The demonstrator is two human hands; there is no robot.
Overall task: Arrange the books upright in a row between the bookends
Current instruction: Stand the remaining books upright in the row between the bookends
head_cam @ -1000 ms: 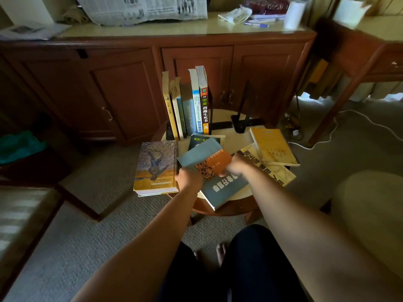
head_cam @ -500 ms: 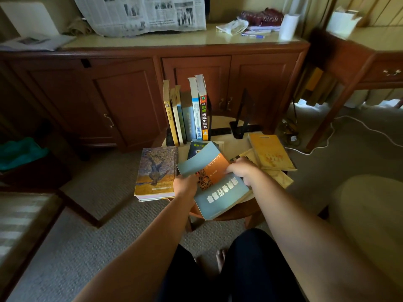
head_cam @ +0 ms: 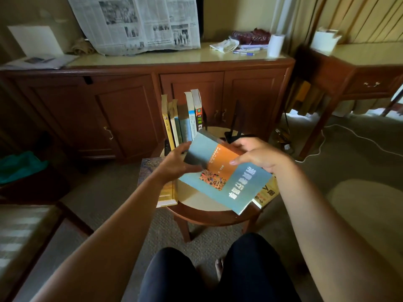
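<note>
A blue-grey book with an orange panel (head_cam: 226, 173) is lifted off the small round table (head_cam: 202, 211), tilted with its cover facing me. My left hand (head_cam: 174, 163) grips its left edge and my right hand (head_cam: 258, 154) grips its far right edge. Behind it several books (head_cam: 183, 120) stand upright in a row at the table's back left. A black bookend (head_cam: 234, 125) stands apart to their right, with a gap between. A brown-and-yellow book (head_cam: 164, 192) lies flat at the table's left edge. A yellow book (head_cam: 267, 194) peeks out under the held one.
A long wooden cabinet (head_cam: 130, 101) runs behind the table, with a newspaper (head_cam: 139, 22) draped on top. A wooden desk (head_cam: 353, 70) stands at the right, with a white cable (head_cam: 357, 136) on the carpet. My knees are below the table.
Both hands have raised the blue-grey book off the pile and carried it up toward the upright row. The view has tilted upward and closer.
</note>
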